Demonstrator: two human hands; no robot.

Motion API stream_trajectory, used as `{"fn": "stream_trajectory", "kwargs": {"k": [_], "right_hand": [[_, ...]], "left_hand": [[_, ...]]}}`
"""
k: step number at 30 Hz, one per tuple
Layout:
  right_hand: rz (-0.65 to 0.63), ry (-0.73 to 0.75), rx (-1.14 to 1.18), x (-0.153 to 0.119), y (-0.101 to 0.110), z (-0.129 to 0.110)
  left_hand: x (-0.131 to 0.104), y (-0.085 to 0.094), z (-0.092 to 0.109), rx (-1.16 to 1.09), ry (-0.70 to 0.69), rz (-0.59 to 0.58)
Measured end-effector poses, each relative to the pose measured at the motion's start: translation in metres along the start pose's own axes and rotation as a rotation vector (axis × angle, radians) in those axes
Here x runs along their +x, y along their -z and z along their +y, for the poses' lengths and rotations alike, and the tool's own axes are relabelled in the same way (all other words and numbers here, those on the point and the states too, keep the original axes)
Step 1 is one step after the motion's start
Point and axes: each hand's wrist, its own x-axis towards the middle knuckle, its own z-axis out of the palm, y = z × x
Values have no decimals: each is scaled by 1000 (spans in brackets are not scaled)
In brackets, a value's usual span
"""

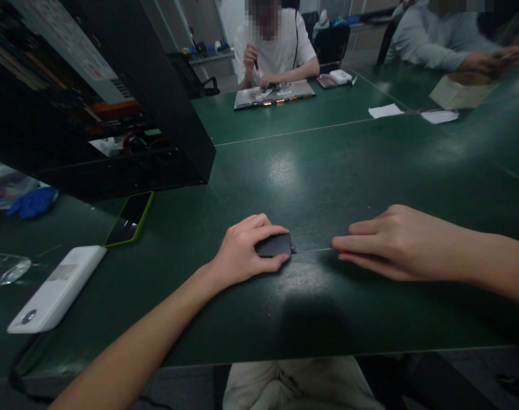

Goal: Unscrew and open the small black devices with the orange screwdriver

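My left hand [246,247] rests on the green table and grips a small dark grey rectangular box [274,245] between thumb and fingers. A little metal part [293,248] sticks out of the box's right end. To the right, my right hand [383,245] is closed around a screwdriver [314,251]. Its thin metal shaft points left and its tip meets, or nearly meets, the metal part. Only a bit of red handle shows; the fingers hide the rest.
A lime-edged phone [131,218] and a white device [58,289] lie at left, below a black shelf unit [186,114]. Across the green table [259,319], one person works at a flat panel [293,91]; another sits by a box [460,91].
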Motion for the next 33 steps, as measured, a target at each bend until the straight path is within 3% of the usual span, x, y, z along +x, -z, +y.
{"fn": "stream_trajectory", "kwargs": {"k": [4, 7, 15, 17, 20, 23, 25, 27, 29, 33], "right_hand": [[-29, -14, 30, 2, 0, -1], [-30, -58, 184, 2, -5, -2], [122, -361, 541, -11, -41, -14], [167, -357, 491, -17, -52, -18], [244, -184, 116, -25, -59, -24], [248, 1, -280, -23, -44, -29], [171, 68, -346, -14, -24, -32], [62, 39, -292, -2, -4, -33], [-31, -82, -146, 10, 11, -32], [-124, -333, 269, 18, 13, -25]], "left_hand": [[0, 0, 1, -10, -4, 18], [0, -1, 1, -19, -18, 35], [0, 0, 1, -10, -11, 5], [0, 0, 1, -13, -16, 8], [-1, 0, 1, -19, -17, 6], [-1, 0, 1, -20, -18, -1], [-1, 0, 1, -19, -20, 5], [-1, -1, 0, -14, -17, 13], [-1, -1, 0, -6, -11, 12], [-1, -1, 0, -5, -18, 11]]}}
